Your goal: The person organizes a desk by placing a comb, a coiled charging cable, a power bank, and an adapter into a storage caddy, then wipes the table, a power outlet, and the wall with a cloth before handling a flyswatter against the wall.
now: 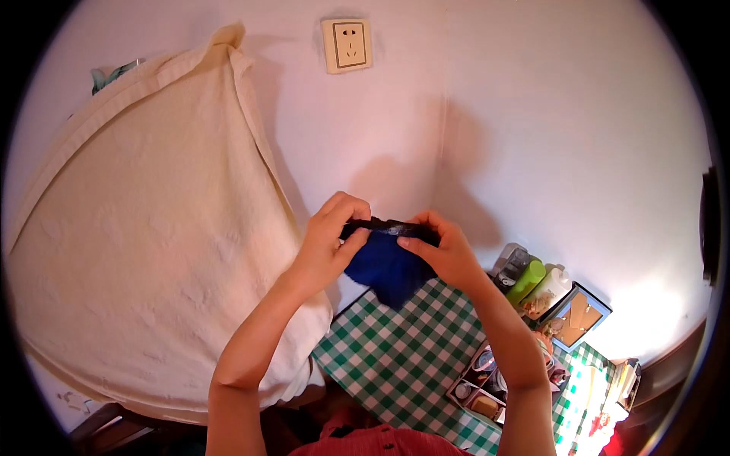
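A small blue cloth garment (388, 266) with a black band along its top edge hangs between my two hands, above the near edge of a table. It looks like a pair of underpants, though its folds hide the full shape. My left hand (332, 237) pinches the band at its left end, thumb in front. At the other end my right hand (442, 247) grips the band the same way. Some whitish marks or lettering show on the stretched band, too small to read. The lower part of the cloth droops loosely.
A cream towel-like cover (160, 220) drapes over something large at left. Below my hands is a green-and-white checked tablecloth (399, 357). Right of it stand a compartmented box (464, 389), a green bottle (526, 283), a white bottle (549, 290) and a framed screen or picture (578, 318). A wall socket (350, 45) sits above.
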A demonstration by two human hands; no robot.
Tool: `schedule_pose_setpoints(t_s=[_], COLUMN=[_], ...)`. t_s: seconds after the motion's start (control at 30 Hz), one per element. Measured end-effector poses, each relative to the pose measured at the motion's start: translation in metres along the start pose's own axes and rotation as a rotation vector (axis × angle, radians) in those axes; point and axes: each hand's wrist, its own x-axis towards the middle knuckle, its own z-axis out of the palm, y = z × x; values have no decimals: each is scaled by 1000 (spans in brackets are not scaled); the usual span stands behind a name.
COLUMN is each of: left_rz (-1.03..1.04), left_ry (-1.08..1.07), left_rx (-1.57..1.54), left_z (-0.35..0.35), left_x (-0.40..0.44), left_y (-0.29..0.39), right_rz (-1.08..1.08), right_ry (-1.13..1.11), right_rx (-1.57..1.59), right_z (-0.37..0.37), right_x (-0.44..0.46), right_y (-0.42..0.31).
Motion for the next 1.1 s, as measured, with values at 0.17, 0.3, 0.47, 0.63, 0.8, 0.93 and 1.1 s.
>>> schedule_pose_setpoints(t_s=[0.17, 0.3, 0.47, 0.63, 0.8, 0.93, 1.1], left_rz=[201, -129, -110, -114, -26, 429, 415], left_ry=[-54, -110, 307, 240, 280, 462, 606], left_rx=[422, -41, 46, 1, -393, 985, 1400], left_z=[13, 41, 53, 45, 28, -23, -39], left_x=[-6, -18, -8, 18, 61, 97, 142], left_y=[1, -1, -17, -21, -28, -39, -44], right_rz=[-130, -141, 94, -105, -116, -265, -680], right_ry=[340, 417, 185, 209, 323, 399, 574], right_rx=[-246, -68, 449, 190, 245, 123, -341], right_z=[11, 19, 16, 24, 21, -6, -20], right_x=[-3, -1, 6, 11, 49, 99, 180], right_y=[-1, 9, 24, -15, 7, -8, -90])
